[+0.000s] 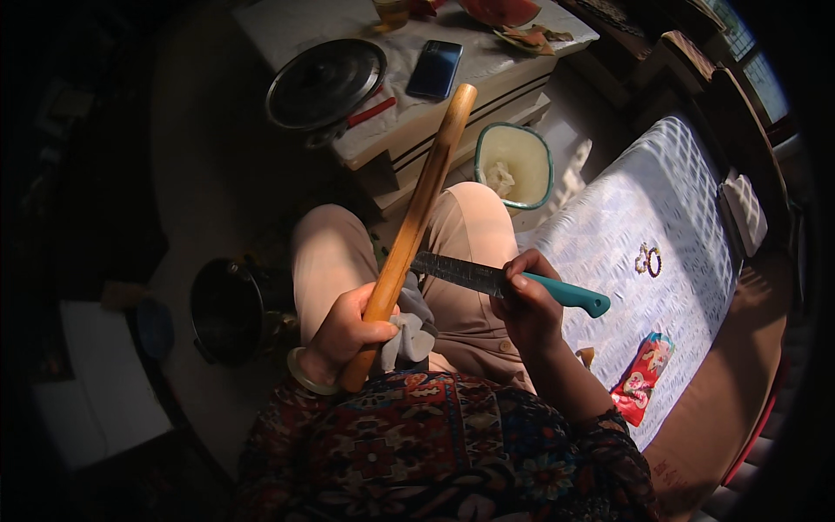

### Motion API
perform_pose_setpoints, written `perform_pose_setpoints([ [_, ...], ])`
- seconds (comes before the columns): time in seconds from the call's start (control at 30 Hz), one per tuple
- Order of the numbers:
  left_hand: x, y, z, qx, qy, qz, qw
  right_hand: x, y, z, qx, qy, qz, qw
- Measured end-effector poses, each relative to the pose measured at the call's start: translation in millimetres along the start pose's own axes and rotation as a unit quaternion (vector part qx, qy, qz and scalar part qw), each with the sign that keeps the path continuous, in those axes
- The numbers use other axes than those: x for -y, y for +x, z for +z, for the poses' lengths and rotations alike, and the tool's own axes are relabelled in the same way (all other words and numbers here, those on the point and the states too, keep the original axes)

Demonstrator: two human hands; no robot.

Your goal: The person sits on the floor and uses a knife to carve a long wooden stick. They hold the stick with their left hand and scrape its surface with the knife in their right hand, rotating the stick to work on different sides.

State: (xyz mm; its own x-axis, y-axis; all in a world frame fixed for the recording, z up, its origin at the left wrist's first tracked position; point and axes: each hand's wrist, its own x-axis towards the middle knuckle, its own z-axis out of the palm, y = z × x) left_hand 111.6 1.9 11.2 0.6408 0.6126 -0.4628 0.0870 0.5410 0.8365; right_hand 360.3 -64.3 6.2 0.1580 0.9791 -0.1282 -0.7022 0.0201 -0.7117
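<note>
My left hand (352,329) is closed around the lower part of a smooth wooden rod (417,222), which slants up and away over my lap. In my right hand (531,297) is a knife (463,274) with a teal handle, held near where blade and handle meet. The dark blade points left, and its tip is at the rod's right side; whether it touches the wood I cannot tell. A grey cloth (408,336) lies in my lap beside my left hand.
Ahead, a covered table (404,124) bears a lidded pan (326,85), a smartphone (434,69) and cut watermelon (502,10). A waste bin (515,163) stands beside it. At right, bracelets (648,261) and a red packet (644,378) lie on a cloth-covered seat (587,228). A dark pot (228,312) stands left.
</note>
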Motion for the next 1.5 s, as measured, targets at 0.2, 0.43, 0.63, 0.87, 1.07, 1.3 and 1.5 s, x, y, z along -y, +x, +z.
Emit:
perform_pose_setpoints([
  [0.2, 5, -2, 0, -0.014, 0.013, 0.021, 1.0, 0, -5, 2, 0.026, -0.016, 0.0, 1.0],
  [0.43, 3, -3, 9, -0.104, 0.114, 0.077, 0.985, 4, -12, 5, 0.035, -0.081, -0.019, 0.996],
  [0.63, 13, -1, 11, -0.189, 0.25, 0.131, 0.941, 3, -19, 5, 0.06, -0.168, -0.033, 0.983],
  [0.87, 11, -2, 13, -0.204, 0.26, 0.13, 0.935, 7, -24, 5, 0.091, -0.271, -0.052, 0.957],
  [1.07, 13, -2, 12, -0.208, 0.265, 0.118, 0.934, 9, -27, 13, 0.096, -0.318, -0.073, 0.94],
  [1.3, 14, -3, 14, -0.224, 0.288, 0.14, 0.92, 6, -24, 21, 0.128, -0.342, -0.136, 0.921],
  [1.5, 17, -1, 14, -0.229, 0.311, 0.159, 0.909, 6, -20, 25, 0.143, -0.375, -0.183, 0.898],
])
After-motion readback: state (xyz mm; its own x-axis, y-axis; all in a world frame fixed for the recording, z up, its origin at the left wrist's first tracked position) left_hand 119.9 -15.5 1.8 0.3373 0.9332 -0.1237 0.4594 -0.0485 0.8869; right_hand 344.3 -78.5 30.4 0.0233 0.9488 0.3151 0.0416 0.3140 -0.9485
